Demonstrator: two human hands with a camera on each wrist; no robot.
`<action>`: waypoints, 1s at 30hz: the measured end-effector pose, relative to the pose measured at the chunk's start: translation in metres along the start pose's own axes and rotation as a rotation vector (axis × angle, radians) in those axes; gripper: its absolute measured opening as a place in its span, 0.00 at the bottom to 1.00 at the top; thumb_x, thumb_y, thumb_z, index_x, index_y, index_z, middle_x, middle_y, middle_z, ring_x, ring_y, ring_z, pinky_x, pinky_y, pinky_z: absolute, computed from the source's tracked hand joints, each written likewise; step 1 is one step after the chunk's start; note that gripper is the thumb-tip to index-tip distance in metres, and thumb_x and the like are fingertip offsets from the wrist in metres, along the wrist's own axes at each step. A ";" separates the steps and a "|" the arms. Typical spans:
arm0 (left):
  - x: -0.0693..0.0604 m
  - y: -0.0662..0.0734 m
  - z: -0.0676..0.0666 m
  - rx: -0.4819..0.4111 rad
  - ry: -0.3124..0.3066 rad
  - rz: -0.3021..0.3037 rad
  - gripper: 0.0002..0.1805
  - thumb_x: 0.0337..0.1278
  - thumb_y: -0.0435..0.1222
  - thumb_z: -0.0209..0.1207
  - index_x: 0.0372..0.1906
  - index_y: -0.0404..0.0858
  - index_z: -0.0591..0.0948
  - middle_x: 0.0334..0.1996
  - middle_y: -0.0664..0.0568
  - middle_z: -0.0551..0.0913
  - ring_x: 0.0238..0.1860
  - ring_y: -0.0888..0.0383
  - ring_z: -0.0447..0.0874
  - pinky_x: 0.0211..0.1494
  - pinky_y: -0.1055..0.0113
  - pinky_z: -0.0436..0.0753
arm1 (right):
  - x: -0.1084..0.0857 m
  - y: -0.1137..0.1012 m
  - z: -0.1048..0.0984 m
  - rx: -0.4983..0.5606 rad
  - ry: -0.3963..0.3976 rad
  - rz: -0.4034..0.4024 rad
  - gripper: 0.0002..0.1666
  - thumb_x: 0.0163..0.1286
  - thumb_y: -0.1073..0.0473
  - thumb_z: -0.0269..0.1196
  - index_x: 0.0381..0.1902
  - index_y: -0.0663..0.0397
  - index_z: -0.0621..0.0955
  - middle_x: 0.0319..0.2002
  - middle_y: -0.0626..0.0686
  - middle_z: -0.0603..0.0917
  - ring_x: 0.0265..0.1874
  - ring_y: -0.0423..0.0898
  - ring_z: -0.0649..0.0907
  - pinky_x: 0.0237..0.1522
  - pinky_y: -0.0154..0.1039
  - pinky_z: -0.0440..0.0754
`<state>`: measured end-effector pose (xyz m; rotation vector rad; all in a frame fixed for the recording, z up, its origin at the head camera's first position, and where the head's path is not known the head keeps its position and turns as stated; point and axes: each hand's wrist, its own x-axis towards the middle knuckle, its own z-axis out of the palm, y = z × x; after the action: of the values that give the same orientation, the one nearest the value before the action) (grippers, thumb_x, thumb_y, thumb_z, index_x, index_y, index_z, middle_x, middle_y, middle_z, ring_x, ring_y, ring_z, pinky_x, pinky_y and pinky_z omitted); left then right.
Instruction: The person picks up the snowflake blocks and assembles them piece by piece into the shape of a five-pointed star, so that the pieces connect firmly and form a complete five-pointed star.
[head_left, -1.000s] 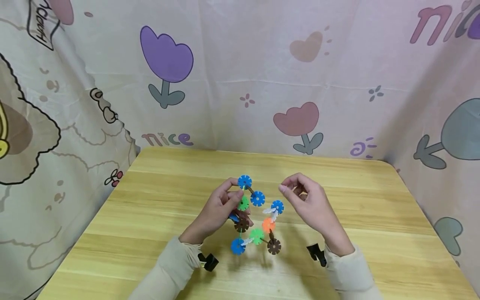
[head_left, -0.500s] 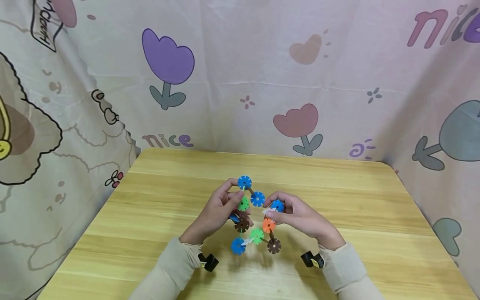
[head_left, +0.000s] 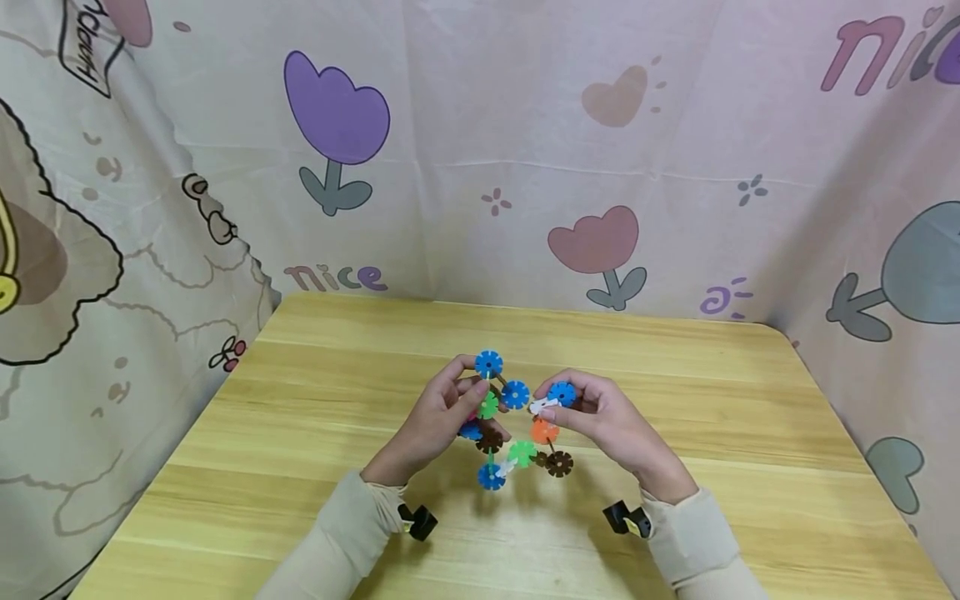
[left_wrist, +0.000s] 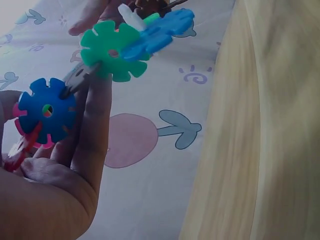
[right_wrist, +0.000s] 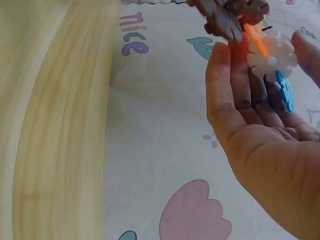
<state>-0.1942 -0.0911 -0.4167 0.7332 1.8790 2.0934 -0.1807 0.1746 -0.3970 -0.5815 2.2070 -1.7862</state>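
Note:
A loop-like chain of notched plastic discs in blue, green, brown, white and orange hangs between my hands above the table. My left hand holds its upper left part, thumb by a green disc; a blue disc sticks up past the fingertips. On the other side my right hand pinches a white disc beside a blue disc. Just below hangs an orange disc, then a brown disc. The left wrist view shows another blue disc by the left fingers. Part of the right palm is hidden.
The wooden table spreads beneath both hands. Behind it and at the sides hangs a printed cloth with flowers. A small black camera sits at the left wrist, another black camera at the right.
My right hand came in from the right, apart from the chain, and took hold of its white disc. Since then it has risen slightly, lifting the chain's right and lower parts. The left hand stays put.

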 end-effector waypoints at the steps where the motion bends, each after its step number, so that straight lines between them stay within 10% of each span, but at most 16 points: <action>1: 0.000 0.000 0.000 0.002 0.003 0.001 0.13 0.84 0.38 0.47 0.61 0.34 0.68 0.40 0.33 0.84 0.31 0.54 0.88 0.42 0.63 0.89 | 0.000 0.000 0.000 0.001 0.002 -0.004 0.13 0.72 0.57 0.70 0.52 0.51 0.84 0.44 0.58 0.86 0.39 0.53 0.86 0.45 0.43 0.86; 5: 0.000 -0.001 0.000 0.017 0.006 0.002 0.13 0.84 0.37 0.47 0.60 0.33 0.67 0.35 0.44 0.82 0.30 0.55 0.87 0.39 0.67 0.86 | -0.001 -0.001 -0.001 0.032 -0.011 -0.013 0.15 0.71 0.59 0.70 0.53 0.53 0.84 0.43 0.59 0.86 0.39 0.54 0.86 0.46 0.45 0.87; 30: 0.000 -0.004 0.003 -0.105 -0.053 0.085 0.17 0.83 0.35 0.48 0.66 0.30 0.64 0.52 0.34 0.80 0.37 0.47 0.92 0.47 0.49 0.89 | 0.001 -0.002 0.006 0.142 0.072 -0.070 0.18 0.74 0.64 0.66 0.57 0.67 0.76 0.44 0.58 0.87 0.43 0.51 0.87 0.48 0.40 0.87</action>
<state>-0.1932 -0.0881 -0.4203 0.8481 1.7246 2.1826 -0.1784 0.1685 -0.3961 -0.5791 2.1066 -2.0097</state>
